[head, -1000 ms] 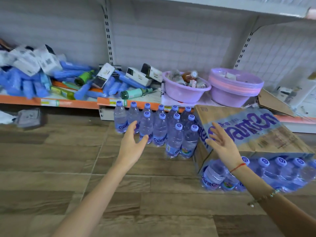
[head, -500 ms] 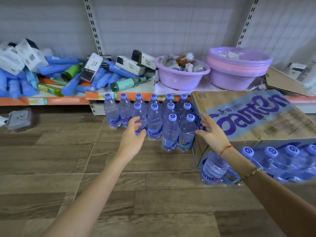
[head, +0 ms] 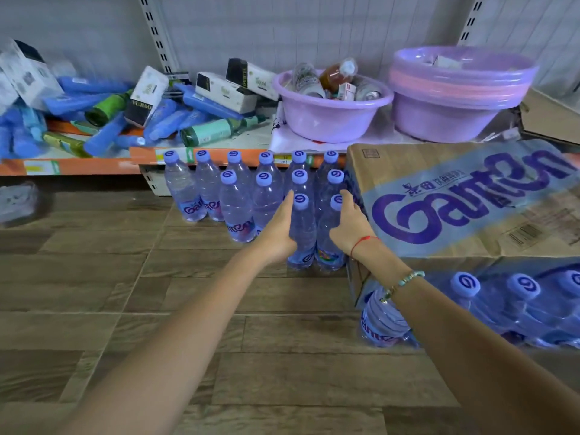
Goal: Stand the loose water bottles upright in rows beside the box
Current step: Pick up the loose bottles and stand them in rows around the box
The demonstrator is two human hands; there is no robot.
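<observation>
Several clear water bottles with purple caps stand upright in rows (head: 238, 202) on the wood floor, left of the tilted cardboard Ganten box (head: 455, 208). The front row has two bottles. My left hand (head: 277, 232) presses flat against the left side of the front left bottle (head: 303, 233). My right hand (head: 348, 229) wraps the right side of the front right bottle (head: 328, 246), squeezed between it and the box. More bottles lie on their sides (head: 502, 306) under the box's near edge, at lower right.
A low shelf with an orange edge (head: 78, 166) runs behind the rows, heaped with blue packs, green bottles and white cartons. A purple basin (head: 329, 117) of small items and stacked purple basins (head: 452, 102) sit on it. A flattened carton (head: 552, 120) lies far right.
Both hands have moved in from open air and now close on the front pair of bottles from either side. The view has come nearer and lower.
</observation>
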